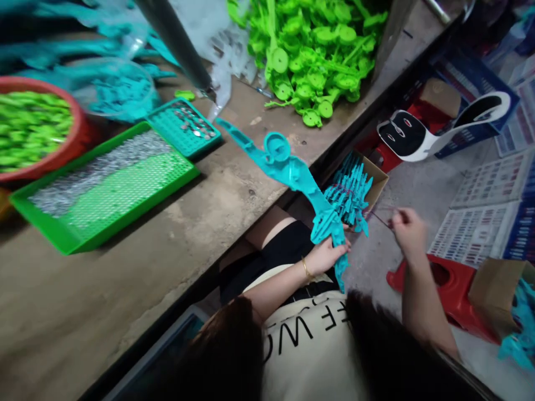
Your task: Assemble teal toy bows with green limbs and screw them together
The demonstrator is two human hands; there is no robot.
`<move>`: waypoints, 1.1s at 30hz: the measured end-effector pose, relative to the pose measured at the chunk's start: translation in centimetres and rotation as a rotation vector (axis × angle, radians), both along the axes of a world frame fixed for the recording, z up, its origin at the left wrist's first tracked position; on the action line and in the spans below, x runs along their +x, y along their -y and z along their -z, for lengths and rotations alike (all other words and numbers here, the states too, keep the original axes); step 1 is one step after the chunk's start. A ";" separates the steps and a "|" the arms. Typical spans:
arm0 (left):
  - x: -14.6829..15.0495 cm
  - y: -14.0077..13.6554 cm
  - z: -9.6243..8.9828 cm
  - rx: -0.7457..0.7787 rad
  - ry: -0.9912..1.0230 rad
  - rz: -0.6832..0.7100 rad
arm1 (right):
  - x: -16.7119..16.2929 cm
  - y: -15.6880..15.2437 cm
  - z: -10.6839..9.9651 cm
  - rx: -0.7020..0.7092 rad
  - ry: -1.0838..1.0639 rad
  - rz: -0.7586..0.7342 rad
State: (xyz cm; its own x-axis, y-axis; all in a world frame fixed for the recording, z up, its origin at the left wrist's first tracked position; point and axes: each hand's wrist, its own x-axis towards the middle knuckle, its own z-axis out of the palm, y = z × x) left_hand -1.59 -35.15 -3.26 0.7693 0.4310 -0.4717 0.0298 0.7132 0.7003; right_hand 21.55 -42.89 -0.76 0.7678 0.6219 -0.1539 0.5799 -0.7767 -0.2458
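My left hand (326, 255) is wrapped around the lower end of a long, curved turquoise plastic toy piece (298, 174), which has a round ring on its upper arm. The piece slants from my lap up over the table's edge. Off to the right, my right hand (409, 231) is closed in a pinch on a thin dark-red cord (380, 219). That cord runs left toward the turquoise parts; where its far end is fixed I cannot tell. Just beyond my left hand, a cardboard box (378, 181) holds a bundle of similar turquoise pieces (351, 189).
On the table (200, 223) lie a green tray (137, 217) of small metal parts, a turquoise basket (188, 147), a red bowl (79, 133) and a heap of green parts (313, 50). A dark tool (175, 42) hangs above. Right are a white-and-black seat (403, 139) and a red stool (455, 289).
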 end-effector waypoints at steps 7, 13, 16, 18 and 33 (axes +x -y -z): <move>-9.2 -2.2 -6.9 0.492 -0.009 -0.231 | -9.8 -12.8 -8.3 1.368 -0.069 -0.431; -18.0 -8.0 -8.2 0.440 -0.097 -0.927 | -18.4 -22.1 -7.2 0.673 0.025 -0.848; -21.6 -11.8 -8.0 0.454 -0.123 -1.050 | -20.9 -24.3 -6.1 0.082 -0.081 -1.210; -22.9 -14.0 -7.5 0.416 -0.093 -1.047 | -22.2 -26.4 -5.5 -0.020 -0.215 -1.412; -22.8 -16.7 -3.9 0.234 -0.022 -1.045 | -25.7 -32.2 -1.8 0.609 -0.139 -1.206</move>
State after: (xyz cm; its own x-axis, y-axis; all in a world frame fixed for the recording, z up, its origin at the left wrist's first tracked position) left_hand -24.34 -18.40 0.67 -0.0410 0.9526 -0.3013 -0.5040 0.2407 0.8295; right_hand -4.15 -10.65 1.07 -0.2971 0.8871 0.3531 0.7588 0.4439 -0.4766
